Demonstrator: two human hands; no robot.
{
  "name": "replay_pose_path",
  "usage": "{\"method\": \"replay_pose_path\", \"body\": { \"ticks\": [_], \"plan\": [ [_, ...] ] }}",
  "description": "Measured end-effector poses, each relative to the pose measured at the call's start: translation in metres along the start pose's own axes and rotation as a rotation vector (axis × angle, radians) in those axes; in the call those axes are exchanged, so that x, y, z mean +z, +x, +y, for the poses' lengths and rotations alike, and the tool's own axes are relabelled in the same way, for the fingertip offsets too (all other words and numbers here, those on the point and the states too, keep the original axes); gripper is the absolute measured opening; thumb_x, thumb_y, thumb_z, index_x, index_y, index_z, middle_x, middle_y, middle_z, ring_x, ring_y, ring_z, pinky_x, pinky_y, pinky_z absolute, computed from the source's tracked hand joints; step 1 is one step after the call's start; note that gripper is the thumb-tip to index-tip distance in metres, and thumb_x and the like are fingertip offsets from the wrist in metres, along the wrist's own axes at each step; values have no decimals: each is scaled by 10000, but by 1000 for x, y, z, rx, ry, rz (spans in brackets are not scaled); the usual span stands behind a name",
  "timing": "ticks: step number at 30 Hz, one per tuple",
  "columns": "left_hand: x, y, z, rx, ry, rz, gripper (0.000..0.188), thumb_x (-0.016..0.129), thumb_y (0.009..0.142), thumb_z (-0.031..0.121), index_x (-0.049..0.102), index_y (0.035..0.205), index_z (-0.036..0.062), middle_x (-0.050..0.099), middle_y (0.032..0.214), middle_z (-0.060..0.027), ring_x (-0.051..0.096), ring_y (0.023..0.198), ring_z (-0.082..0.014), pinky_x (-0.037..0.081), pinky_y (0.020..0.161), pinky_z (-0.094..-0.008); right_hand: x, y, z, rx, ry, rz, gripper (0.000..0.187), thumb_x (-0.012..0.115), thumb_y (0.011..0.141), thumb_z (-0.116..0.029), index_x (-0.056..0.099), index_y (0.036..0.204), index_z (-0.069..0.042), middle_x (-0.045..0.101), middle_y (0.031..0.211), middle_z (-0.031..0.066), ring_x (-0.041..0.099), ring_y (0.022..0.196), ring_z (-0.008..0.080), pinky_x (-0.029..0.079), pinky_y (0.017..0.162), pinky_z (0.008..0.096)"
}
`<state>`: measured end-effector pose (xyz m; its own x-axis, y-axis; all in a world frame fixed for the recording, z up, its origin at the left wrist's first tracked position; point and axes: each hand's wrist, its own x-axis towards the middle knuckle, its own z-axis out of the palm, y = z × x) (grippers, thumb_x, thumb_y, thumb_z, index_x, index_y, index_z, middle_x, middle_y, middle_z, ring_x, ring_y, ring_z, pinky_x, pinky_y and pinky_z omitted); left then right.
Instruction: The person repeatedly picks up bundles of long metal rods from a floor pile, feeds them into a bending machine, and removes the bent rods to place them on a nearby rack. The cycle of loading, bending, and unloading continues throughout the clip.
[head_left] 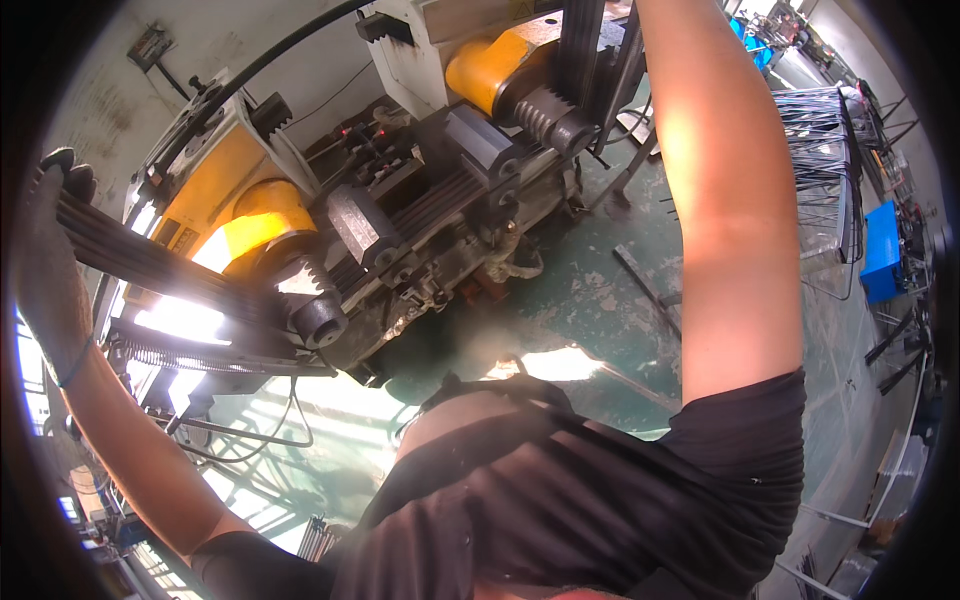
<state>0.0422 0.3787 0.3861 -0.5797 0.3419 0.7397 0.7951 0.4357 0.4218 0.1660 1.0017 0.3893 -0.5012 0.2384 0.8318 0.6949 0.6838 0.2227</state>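
My left hand [48, 262], in a grey glove with dark fingertips, is at the far left edge. Its fingers curl round the end of a bundle of dark metal bars [150, 255]. These bars slope down to the right, beside a yellow rounded machine head [262, 228] with a ribbed steel spindle [318, 305]. My right arm [735, 220] stretches up past the top edge, so the hand is out of the picture. Near that forearm, more dark bars [580, 50] stand beside a second yellow head [490, 72] with a threaded spindle [550, 118].
Between the heads lies the machine bed with two grey angular blocks, one a dark block [360, 225]. A coil spring [195, 355] and a looped cable [290, 430] are at lower left. At right stand a rack of thin rods [815, 150] and a blue box [882, 250].
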Motion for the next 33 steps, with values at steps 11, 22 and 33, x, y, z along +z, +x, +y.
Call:
{"method": "replay_pose_path", "body": {
  "ticks": [11,22,33],
  "plan": [
    [-13,-9,-103,-192,-236,-238,268,663,1013,220,737,1184,27,789,1029,-105,750,979,-177,546,964,-333,-72,-91,-59,407,186,-13,366,447,1021,-190,723,1134,22,689,1193,325,668,1168,455,524,1011,526],
    [-25,-2,-111,-250,-398,-442,268,707,1006,213,755,1189,24,775,1050,-70,726,994,-171,530,976,-326,-109,-170,-92,552,385,243,546,388,1093,-439,707,1172,-2,692,1222,296,647,1195,438,475,1046,517],
    [-51,-1,-138,-384,-323,-385,297,705,1014,162,714,1288,45,762,1174,-59,720,1092,-146,529,1004,-303,-119,-507,-298,1214,1705,-726,331,758,995,-258,679,1224,-32,718,1119,82,656,1020,145,517,938,289]
  ]
}}
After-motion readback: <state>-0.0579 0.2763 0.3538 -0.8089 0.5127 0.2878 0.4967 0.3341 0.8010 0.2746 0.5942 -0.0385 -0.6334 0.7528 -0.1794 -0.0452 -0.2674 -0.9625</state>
